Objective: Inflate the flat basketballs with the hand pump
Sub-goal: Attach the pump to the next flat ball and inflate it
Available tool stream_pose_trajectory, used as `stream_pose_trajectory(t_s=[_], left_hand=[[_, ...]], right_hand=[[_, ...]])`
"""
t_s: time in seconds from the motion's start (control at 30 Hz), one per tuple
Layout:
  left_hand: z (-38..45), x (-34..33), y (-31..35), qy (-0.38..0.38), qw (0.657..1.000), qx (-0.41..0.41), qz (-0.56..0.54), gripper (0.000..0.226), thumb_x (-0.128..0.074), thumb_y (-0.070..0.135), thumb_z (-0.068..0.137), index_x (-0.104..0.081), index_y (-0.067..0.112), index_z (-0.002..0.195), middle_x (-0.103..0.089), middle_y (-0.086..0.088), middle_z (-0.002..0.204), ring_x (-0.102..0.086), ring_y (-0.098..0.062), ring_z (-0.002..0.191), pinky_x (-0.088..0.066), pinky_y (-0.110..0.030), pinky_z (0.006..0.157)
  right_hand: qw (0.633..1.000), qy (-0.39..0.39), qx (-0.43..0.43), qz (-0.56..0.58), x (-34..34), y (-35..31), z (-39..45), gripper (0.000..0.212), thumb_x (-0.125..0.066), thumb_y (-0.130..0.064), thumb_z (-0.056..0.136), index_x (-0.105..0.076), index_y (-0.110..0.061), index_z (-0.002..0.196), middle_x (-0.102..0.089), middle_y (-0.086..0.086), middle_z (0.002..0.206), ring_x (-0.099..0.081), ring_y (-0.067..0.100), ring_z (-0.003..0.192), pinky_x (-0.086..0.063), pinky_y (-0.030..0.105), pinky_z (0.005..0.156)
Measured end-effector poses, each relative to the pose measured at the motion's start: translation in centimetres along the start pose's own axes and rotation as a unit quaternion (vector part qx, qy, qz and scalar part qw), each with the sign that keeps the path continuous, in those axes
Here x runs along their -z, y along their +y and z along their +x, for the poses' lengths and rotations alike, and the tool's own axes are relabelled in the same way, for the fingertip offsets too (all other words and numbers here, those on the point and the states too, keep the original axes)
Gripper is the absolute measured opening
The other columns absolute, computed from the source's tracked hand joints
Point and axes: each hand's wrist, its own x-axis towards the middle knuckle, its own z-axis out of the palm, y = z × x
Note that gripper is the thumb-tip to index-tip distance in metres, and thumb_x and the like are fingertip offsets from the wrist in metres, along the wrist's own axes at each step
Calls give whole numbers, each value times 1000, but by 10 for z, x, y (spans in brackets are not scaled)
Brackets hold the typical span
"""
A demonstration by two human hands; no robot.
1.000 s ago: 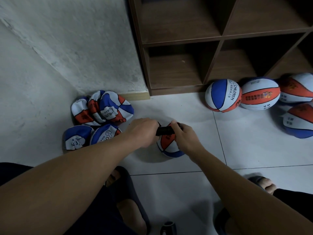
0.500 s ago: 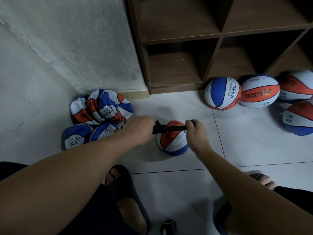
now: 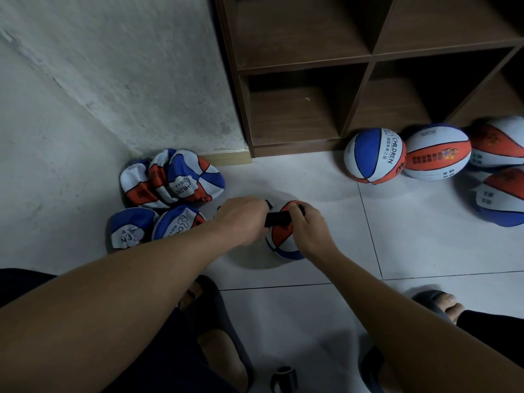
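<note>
Pump (image 3: 278,218) lies level, left–right over the ball (image 3: 283,236) — both hands (image 3: 243,219) (image 3: 307,225) gripping it.

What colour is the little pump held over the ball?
Black. The pump shows best in the head view, gripped between the two hands above the ball.

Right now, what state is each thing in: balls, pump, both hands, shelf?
ball being pumped: on the floor under the hands, looks fairly round
hand pump: held across that ball
left hand: grips one pump end
right hand: grips the other end
flat balls: crumpled, piled by the wall
inflated balls: round, grouped at the shelf's foot
shelf: visible compartments empty
</note>
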Motion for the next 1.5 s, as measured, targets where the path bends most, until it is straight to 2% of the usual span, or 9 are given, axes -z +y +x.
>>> stream_pose_trajectory(t_s=[0.07,0.27,0.63,0.8,0.93,1.13,1.23,1.33,1.5], left_hand=[[0,0,0,-1,1000,2,-13,14,-66,33,100,-66,23,89,-57,2,74,-54,-19,60,-35,-33,53],[4,0,-23,15,999,33,-12,35,-70,39,97,-51,28,69,-60,2,73,-56,-17,59,-39,-31,53],[5,-2,-17,-3,1000,29,7,29,-69,35,97,-54,25,74,-61,0,76,-60,-23,64,-40,-33,55],[4,0,-6,-5,1000,21,12,23,-68,28,97,-55,26,78,-59,0,74,-56,-21,62,-38,-33,54],[5,-1,-2,-10,1000,9,2,32,-69,30,97,-48,27,72,-60,0,74,-57,-20,61,-32,-31,49],[3,-2,-3,-20,1000,-8,21,17,-66,32,99,-61,24,84,-61,1,76,-56,-17,60,-32,-31,49],[3,-3,-9,-20,1000,-5,15,12,-67,32,97,-64,25,88,-60,2,77,-55,-17,62,-35,-32,51],[4,1,-22,-9,1000,11,13,32,-68,36,97,-50,28,72,-59,2,75,-55,-17,61,-37,-32,53],[2,2,-21,-10,1000,17,8,34,-70,37,97,-48,28,74,-60,0,76,-55,-18,61,-37,-32,54]], right_hand=[[1000,-13,3,-5,9,0,3,38,-45,-38,113,-64,-12,93,-56,4,76,-50,16,67,-41,35,64],[997,55,-37,34,62,14,22,37,-50,-35,106,-60,-2,91,-50,6,71,-44,21,65,-37,45,65],[998,47,-34,7,27,8,15,37,-46,-31,111,-63,-4,93,-49,3,67,-43,14,56,-35,34,52],[999,32,-16,2,-1,1,8,37,-45,-30,108,-63,-4,88,-50,3,68,-45,17,60,-37,38,58],[1000,21,-3,3,-7,-4,1,32,-45,-27,111,-60,-17,85,-54,-2,76,-51,13,68,-41,26,64],[998,-2,-52,38,-9,10,0,31,-43,-35,111,-57,-22,86,-50,-3,80,-47,17,77,-39,19,57],[997,5,-65,38,6,17,8,33,-45,-40,111,-63,-19,92,-54,2,77,-49,18,71,-41,31,59],[994,61,-79,48,44,25,23,36,-49,-35,106,-62,-5,90,-51,6,70,-47,24,66,-41,44,63],[990,71,-104,66,69,29,30,27,-48,-24,101,-57,-3,88,-42,11,72,-39,24,62,-35,41,56]])
